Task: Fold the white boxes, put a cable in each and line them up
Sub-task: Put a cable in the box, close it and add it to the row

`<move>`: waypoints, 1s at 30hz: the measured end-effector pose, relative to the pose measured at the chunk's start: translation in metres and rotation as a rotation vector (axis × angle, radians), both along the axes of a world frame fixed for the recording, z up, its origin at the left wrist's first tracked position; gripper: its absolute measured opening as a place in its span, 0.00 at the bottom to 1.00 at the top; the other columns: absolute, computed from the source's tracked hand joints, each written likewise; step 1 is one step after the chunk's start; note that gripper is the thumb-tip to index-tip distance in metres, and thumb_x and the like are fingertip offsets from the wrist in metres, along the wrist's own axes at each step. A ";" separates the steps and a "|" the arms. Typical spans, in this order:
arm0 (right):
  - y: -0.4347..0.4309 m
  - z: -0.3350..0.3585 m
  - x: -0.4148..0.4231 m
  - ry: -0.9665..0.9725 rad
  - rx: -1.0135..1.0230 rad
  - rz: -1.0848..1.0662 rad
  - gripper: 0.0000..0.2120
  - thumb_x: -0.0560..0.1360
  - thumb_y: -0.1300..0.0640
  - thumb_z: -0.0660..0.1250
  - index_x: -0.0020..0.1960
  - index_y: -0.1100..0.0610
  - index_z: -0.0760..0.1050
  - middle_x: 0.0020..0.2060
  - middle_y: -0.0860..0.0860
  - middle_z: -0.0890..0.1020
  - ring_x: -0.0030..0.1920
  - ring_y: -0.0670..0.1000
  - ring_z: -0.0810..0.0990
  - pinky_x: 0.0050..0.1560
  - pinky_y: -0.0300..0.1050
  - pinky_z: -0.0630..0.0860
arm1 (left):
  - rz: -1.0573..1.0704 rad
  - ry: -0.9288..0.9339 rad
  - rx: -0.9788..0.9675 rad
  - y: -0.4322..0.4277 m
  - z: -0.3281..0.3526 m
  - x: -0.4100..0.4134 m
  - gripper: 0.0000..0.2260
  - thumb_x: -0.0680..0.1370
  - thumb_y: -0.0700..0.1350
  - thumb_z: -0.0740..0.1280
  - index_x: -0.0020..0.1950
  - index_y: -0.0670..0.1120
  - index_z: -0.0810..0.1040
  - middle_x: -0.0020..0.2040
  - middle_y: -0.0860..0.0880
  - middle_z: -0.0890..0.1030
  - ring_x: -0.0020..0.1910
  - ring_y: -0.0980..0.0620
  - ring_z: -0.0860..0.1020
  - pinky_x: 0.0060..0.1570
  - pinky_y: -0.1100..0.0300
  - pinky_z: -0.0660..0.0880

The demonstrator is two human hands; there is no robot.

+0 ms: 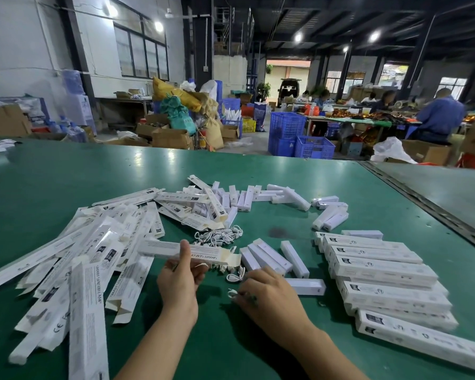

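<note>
Both forearms enter from the bottom edge over the green table top [225, 341]. Left hand [178, 281] holds a long white printed cardboard box [162, 248] up off the table, thumb across its middle, end flap open toward the right. Right hand [266, 294] is low on the table, fingers curled at a small white looped cable [231, 292]. It's blurred, so I cannot tell if the cable is actually pinched. More white cables lie in a loose heap [220, 235] just beyond the held box. Flat unfolded white sleeves [93, 256] are piled left, closed white boxes [381, 270] are lined up side by side on the right, and short white plastic bars [269, 257] lie between.

Handling, my read: the box is light, thin card and crushes easily, so grip it mid-length on the broad faces, not the flaps. The cable is light, floppy and springy; take it by the coil.

Room: open green surface between the arms and at far left. The row sits near the dark seam [422, 198] on the right, so there is little slack that side.
</note>
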State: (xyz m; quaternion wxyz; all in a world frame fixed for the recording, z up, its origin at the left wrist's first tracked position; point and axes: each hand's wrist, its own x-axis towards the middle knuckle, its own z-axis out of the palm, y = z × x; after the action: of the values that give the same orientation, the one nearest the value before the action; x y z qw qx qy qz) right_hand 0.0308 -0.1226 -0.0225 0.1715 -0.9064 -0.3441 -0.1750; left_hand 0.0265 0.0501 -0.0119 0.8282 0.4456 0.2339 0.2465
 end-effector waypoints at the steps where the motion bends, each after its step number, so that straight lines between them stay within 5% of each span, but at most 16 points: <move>1: 0.002 0.001 -0.002 0.030 0.013 0.012 0.12 0.75 0.44 0.67 0.48 0.52 0.81 0.49 0.47 0.82 0.53 0.50 0.76 0.55 0.46 0.74 | -0.001 0.001 0.000 -0.001 0.001 0.000 0.16 0.71 0.57 0.70 0.46 0.44 0.77 0.34 0.47 0.82 0.30 0.54 0.79 0.31 0.61 0.74; 8: 0.003 0.002 0.000 0.288 0.116 -0.115 0.19 0.72 0.38 0.69 0.54 0.50 0.74 0.50 0.47 0.78 0.48 0.48 0.75 0.49 0.43 0.73 | -0.007 0.006 0.006 0.000 -0.001 -0.001 0.16 0.73 0.57 0.71 0.44 0.44 0.76 0.33 0.49 0.80 0.30 0.53 0.78 0.32 0.61 0.75; 13: -0.007 0.000 0.002 0.331 0.073 0.096 0.21 0.74 0.48 0.63 0.67 0.47 0.73 0.69 0.42 0.69 0.64 0.44 0.73 0.67 0.41 0.68 | -0.002 0.011 0.016 -0.001 0.000 -0.001 0.15 0.75 0.56 0.70 0.44 0.44 0.76 0.33 0.48 0.80 0.30 0.53 0.78 0.34 0.59 0.74; 17: -0.013 0.008 0.006 0.366 0.048 0.103 0.20 0.76 0.47 0.63 0.66 0.51 0.76 0.65 0.45 0.76 0.63 0.44 0.74 0.68 0.38 0.68 | -0.001 0.014 0.017 0.000 0.000 -0.001 0.15 0.75 0.56 0.70 0.44 0.44 0.75 0.34 0.48 0.79 0.31 0.52 0.77 0.35 0.59 0.74; 23: -0.019 0.015 0.008 0.332 -0.025 0.185 0.20 0.77 0.52 0.64 0.68 0.53 0.75 0.70 0.44 0.72 0.69 0.38 0.68 0.64 0.20 0.53 | 0.000 0.025 0.008 -0.001 0.002 -0.002 0.15 0.75 0.56 0.70 0.45 0.44 0.76 0.34 0.48 0.80 0.29 0.54 0.77 0.34 0.60 0.74; 25: -0.020 0.018 0.006 0.367 -0.002 0.181 0.22 0.76 0.53 0.64 0.71 0.51 0.72 0.65 0.37 0.75 0.64 0.36 0.73 0.63 0.22 0.60 | -0.004 0.025 0.009 -0.001 0.002 -0.002 0.15 0.75 0.56 0.70 0.45 0.44 0.76 0.33 0.48 0.80 0.29 0.54 0.77 0.34 0.60 0.74; 27: -0.022 0.017 0.004 0.412 0.033 0.154 0.27 0.75 0.53 0.65 0.73 0.44 0.67 0.41 0.27 0.79 0.42 0.37 0.78 0.47 0.26 0.70 | -0.005 0.025 0.008 -0.001 0.002 -0.002 0.15 0.75 0.56 0.70 0.44 0.44 0.75 0.31 0.49 0.79 0.29 0.54 0.77 0.34 0.59 0.73; 30: -0.022 0.014 0.008 0.421 0.039 0.136 0.28 0.75 0.52 0.66 0.73 0.40 0.65 0.27 0.38 0.74 0.30 0.44 0.71 0.33 0.29 0.66 | -0.004 0.028 0.007 -0.001 0.002 -0.003 0.16 0.74 0.56 0.70 0.44 0.44 0.75 0.31 0.50 0.79 0.29 0.54 0.77 0.34 0.59 0.73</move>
State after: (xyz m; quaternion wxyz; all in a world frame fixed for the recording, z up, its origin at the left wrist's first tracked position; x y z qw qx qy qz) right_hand 0.0384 -0.1447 -0.0086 0.2687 -0.8942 -0.3574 0.0236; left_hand 0.0238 0.0490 -0.0097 0.8239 0.4524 0.2435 0.2393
